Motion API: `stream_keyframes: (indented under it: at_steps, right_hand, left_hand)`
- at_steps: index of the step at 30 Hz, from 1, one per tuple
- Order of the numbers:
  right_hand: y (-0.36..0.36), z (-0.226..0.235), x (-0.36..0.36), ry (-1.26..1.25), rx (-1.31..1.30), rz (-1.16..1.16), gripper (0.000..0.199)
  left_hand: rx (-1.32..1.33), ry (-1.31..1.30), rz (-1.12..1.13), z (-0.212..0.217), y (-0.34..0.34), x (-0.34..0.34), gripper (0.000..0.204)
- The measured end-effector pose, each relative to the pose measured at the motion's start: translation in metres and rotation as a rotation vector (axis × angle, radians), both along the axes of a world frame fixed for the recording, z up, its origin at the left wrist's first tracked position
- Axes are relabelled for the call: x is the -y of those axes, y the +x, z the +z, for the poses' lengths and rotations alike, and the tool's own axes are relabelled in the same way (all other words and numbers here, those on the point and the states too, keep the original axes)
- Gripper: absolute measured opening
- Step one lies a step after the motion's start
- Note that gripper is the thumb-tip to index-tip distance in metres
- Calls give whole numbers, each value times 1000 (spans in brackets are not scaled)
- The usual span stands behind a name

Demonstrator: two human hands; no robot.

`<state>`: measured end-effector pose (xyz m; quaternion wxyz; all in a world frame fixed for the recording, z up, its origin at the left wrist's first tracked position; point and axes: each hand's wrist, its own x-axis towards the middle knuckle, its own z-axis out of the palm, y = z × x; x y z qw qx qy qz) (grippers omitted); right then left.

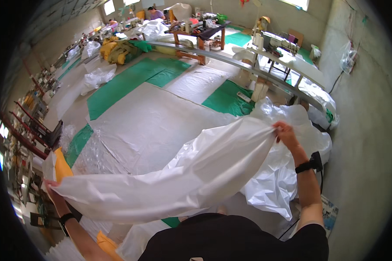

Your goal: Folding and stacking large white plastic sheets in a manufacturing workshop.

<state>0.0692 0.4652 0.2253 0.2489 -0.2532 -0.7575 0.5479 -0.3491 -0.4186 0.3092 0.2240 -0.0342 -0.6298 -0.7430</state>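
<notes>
Between the two outstretched arms, a long white plastic sheet (174, 174) is pulled out wide and held above the floor (361, 182). Left hand (51, 188) sits low at the left edge, grip closed on one end of the sheet, a dark band at that wrist. Right hand (285, 132) is up and out to the right, grip pinched shut on the other end, where the material gathers into folds. Below the right arm lies a crumpled heap of white plastic (278, 174), touching the hanging sheet. Beyond the sheet, pale and green mats (130, 82) cover the floor. Far back, a wooden table (200, 37) carries piled goods, and a person in purple (154, 13) sits behind it.
</notes>
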Motion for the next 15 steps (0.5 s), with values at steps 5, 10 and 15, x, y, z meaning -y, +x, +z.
stream_keyframes:
  at_steps: [5, 10, 15]
  right_hand:
    - [95, -37, -44, -262, 337, -251, 12]
    - [139, -20, -34, -458, 179, -255, 37]
    - [125, 54, 67, 964, 1016, -112, 93]
  left_hand:
    - [56, 9, -3, 3, 6, -91, 39]
    - [-278, -453, -62, 36, -7, -79, 40]
    - [-266, -419, -267, 128, 15, -62, 30]
